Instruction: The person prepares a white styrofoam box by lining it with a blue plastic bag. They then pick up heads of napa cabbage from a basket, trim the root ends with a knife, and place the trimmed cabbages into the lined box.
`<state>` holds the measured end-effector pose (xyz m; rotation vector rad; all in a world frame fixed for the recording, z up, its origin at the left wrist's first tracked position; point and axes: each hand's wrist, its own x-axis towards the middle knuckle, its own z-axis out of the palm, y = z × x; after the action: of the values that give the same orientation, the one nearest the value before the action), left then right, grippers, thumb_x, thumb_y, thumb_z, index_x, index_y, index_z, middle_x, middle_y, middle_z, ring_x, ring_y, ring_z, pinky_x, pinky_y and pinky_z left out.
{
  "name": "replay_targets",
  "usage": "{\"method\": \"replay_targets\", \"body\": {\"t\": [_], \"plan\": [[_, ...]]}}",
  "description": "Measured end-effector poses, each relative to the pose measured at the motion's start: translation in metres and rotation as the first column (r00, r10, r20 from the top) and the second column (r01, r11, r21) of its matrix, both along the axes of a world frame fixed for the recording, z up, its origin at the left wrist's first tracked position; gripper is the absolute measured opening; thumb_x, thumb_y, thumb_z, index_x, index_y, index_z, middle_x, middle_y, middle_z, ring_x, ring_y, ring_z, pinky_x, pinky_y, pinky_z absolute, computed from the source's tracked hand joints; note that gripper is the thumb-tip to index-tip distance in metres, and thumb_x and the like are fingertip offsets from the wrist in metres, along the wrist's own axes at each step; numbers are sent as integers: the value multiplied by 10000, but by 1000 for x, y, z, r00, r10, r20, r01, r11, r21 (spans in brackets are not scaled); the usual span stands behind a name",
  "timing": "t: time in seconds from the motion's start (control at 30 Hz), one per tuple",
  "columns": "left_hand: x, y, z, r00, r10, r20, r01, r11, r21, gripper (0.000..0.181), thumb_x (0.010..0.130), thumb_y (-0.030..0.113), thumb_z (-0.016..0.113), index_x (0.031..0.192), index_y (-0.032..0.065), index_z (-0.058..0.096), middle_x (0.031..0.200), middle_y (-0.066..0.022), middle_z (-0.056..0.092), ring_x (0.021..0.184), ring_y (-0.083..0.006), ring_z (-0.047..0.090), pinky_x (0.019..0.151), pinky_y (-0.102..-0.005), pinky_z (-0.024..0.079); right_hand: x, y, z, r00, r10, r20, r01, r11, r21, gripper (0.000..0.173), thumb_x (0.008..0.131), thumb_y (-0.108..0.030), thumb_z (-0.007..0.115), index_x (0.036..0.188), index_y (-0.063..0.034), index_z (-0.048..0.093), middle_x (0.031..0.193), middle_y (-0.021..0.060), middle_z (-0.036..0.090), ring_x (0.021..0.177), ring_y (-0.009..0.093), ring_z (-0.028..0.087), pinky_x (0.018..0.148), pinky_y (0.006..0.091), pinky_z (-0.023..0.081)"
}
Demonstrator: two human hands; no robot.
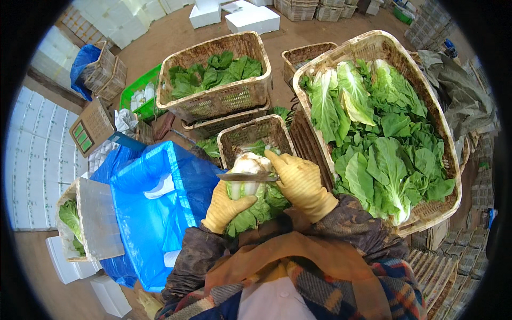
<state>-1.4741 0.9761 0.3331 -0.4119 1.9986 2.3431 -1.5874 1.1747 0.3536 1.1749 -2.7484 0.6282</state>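
Note:
In a yellow glove, my left hand grips a head of Chinese cabbage from its left side, in front of my body. The white stem end points away from me and the green leaves hang toward me. My right hand, gloved alike, holds a knife; its handle is hidden in the fist. The metal blade lies crosswise over the white stem, close above my left hand. Just beyond is a small dirty plastic crate with leaf scraps in it.
At right stands a large crate of leafy cabbages. Another crate of green leaves stands ahead. A blue-lined box is at my left, beside a digital scale and a white bin. Foam boxes lie farther off.

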Motion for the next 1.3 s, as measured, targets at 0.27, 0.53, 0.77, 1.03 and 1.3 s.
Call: {"method": "replay_targets", "body": {"t": [0.27, 0.53, 0.77, 1.03, 1.3], "plan": [[-6, -14, -10, 999, 23, 24, -18, 980, -199, 738, 762, 186, 838, 1395, 14, 501, 1248, -81, 629, 1115, -190, 605, 982, -341, 492, -39, 53, -48, 904, -382, 190, 400, 914, -67, 212, 885, -201, 713, 1052, -71, 715, 932, 184, 722, 830, 297, 727, 718, 395, 587], [-108, 32, 44, 997, 82, -16, -71, 935, 348, 464, 970, 281, 657, 1335, 9, 571, 1181, -86, 668, 1045, -179, 627, 927, -316, 506, -69, 12, 15, 481, 331, 812, 546, 611, -573, 513, 944, -489, 697, 1251, -82, 638, 922, -12, 611, 770, 80, 567, 582, 227, 476], [-120, 74, 26, 968, -4, 252, -145, 809, 570, 494, 945, 307, 596, 1327, -6, 571, 1199, -141, 674, 1077, -250, 660, 932, -409, 532, -82, 68, -35, 339, 467, 817, 607, 555, -569, 831, 918, -666, 617, 1389, 13, 534, 1258, 106, 648, 1073, 94, 603, 704, 202, 523], [-133, 107, 20, 962, 271, 34, -270, 925, 266, 483, 908, 144, 630, 1368, 64, 507, 1209, -81, 611, 1106, -194, 573, 976, -331, 473, -116, 59, -24, 506, 287, 813, 507, 664, -550, 585, 881, -322, 802, 1317, 8, 591, 1126, 71, 690, 1002, 144, 628, 896, 298, 516], [-84, 21, -12, 936, 335, 106, -349, 924, 155, 318, 903, 142, 680, 1187, 35, 585, 1145, -89, 685, 1050, -214, 633, 941, -338, 496, -118, 81, -69, 495, 352, 794, 774, 237, -587, 506, 778, -500, 841, 1000, -94, 637, 913, -7, 646, 884, 125, 599, 820, 306, 483]]}}
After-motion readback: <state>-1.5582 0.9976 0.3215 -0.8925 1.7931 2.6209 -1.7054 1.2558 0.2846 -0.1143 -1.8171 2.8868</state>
